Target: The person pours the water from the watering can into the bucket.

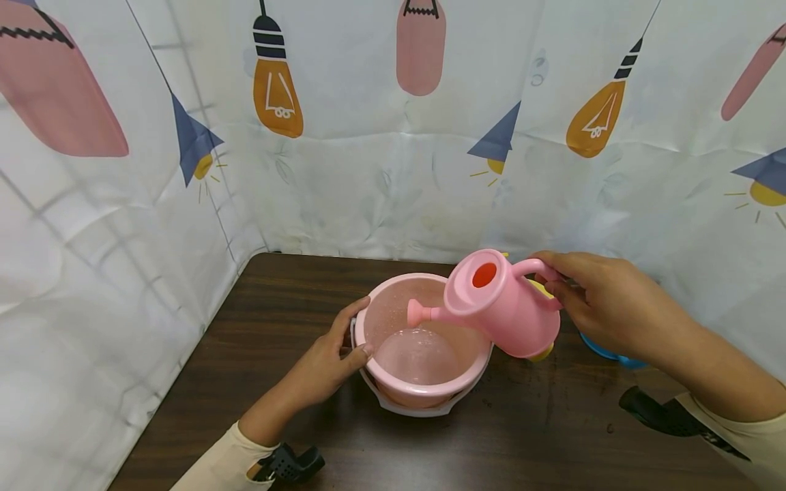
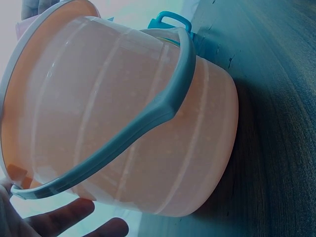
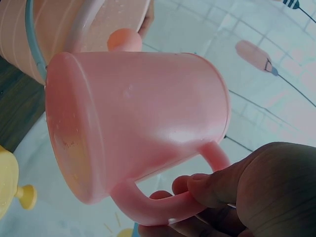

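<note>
Overhanging bucket rim [image 1: 424,390]: watering can [image 1: 506,314] in right grip [image 1: 598,294].

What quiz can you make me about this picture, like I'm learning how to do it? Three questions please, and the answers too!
1. Which hand grips the pink watering can? A) left B) right
2. True or false: the watering can is standing straight up.
3. Fill the gap: the left hand is at the ____ of the bucket.

Key:
1. B, the right hand.
2. False; it is tilted, with its spout over the bucket.
3. Rim.
</note>
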Motion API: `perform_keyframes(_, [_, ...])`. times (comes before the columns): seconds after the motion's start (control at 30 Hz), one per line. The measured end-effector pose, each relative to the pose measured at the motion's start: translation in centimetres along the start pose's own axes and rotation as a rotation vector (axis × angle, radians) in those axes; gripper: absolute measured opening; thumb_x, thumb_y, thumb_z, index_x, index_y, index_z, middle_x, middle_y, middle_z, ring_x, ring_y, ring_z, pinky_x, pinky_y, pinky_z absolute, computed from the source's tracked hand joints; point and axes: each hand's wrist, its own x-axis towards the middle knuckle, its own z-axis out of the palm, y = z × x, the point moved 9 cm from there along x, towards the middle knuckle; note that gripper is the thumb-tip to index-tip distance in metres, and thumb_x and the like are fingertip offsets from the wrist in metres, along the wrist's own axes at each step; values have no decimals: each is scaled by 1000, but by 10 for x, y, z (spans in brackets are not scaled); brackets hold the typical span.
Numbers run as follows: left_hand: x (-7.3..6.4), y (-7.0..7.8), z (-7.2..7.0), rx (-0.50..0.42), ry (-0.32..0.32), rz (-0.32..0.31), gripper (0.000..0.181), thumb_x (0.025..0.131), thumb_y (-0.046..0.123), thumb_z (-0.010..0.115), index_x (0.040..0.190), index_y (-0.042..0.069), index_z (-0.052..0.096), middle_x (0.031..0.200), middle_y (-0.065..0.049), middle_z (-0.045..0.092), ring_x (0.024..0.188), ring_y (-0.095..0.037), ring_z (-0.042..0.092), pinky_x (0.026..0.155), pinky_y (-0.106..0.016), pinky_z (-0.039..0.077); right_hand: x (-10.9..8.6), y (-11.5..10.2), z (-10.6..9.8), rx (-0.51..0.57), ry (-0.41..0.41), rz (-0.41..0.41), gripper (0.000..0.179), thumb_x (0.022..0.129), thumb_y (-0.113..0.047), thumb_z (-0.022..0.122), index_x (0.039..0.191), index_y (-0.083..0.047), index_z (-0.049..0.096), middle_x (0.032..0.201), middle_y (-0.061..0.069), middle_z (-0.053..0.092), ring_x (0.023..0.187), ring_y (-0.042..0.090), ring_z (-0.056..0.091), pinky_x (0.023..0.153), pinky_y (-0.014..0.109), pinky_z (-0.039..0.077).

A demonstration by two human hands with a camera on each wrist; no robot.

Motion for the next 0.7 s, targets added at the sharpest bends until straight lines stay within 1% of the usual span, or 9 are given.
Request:
perform_keyframes(0.13, [0, -1, 0, 1, 1, 0, 72, 100, 40, 59, 160, 36, 20, 138, -16, 58, 121, -26, 60, 99, -54, 46, 0, -1, 0, 1, -1, -7, 37, 88, -3, 78, 119, -22, 72, 87, -14, 61, 71, 6, 51, 62, 29, 47])
perform_keyframes(0.37, [0, 0, 1, 9, 6, 3, 72, 100, 39, 59, 161, 36, 20, 140, -17, 58, 122, -27, 60, 100, -54, 46, 0, -1, 1, 14, -8, -5, 36, 92, -5, 74, 121, -26, 71, 82, -15, 59, 73, 6, 53, 62, 30, 49])
perform_keyframes(0.43, [0, 0, 1, 11, 6, 1, 71, 101, 39, 59, 160, 35, 20, 140, -17, 57, 122, -27, 60, 100, -54, 46, 0, -1, 1, 9, -9, -3, 37, 92, -4, 74, 122, -25, 71, 83, -14, 60, 73, 6, 53, 62, 31, 50])
perform_keyframes(0.7, [0, 0, 1, 9, 1, -5, 71, 101, 40, 58, 160, 36, 20, 139, -17, 58, 121, -27, 60, 99, -54, 46, 1, -1, 1, 2, -3, -10, 38, 92, -5, 75, 122, -27, 71, 80, -16, 57, 71, 6, 51, 62, 31, 48])
